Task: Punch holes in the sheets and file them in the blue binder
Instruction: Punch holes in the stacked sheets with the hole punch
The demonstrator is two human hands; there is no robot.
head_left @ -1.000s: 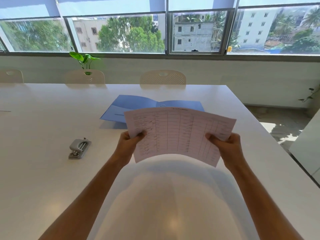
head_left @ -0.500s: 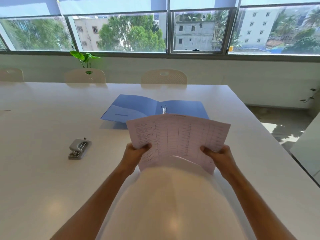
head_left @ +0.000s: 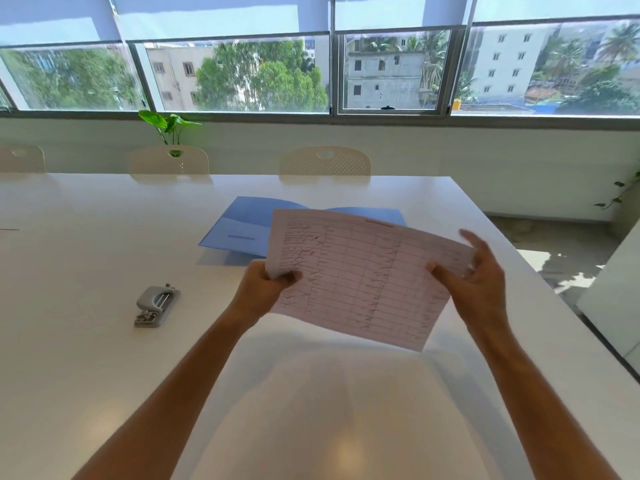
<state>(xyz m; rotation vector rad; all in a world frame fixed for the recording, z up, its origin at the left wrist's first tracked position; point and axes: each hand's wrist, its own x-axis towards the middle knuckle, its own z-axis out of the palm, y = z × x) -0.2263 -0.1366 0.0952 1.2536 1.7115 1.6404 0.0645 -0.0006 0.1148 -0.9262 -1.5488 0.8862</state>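
I hold a thin stack of printed sheets (head_left: 360,275) with ruled tables in the air above the white table (head_left: 86,341). My left hand (head_left: 266,282) pinches the stack's left edge. My right hand (head_left: 478,278) grips the right edge with the thumb on top and the fingers spread behind the paper. The blue binder (head_left: 242,226) lies open flat on the table just beyond the sheets, which hide its rings and most of its right half. A grey hole punch (head_left: 156,306) sits on the table to the left of my left hand.
Three pale chairs (head_left: 325,162) stand along the table's far side under a row of windows. A green plant (head_left: 169,128) rises behind the middle chair. The table's right edge (head_left: 540,289) drops to the floor beside a white cabinet (head_left: 616,296).
The sheets have turned clockwise and shifted right, so their right side now sits lower. My right hand has slid further right along the edge and opened its fingers. The binder's rings are now covered.
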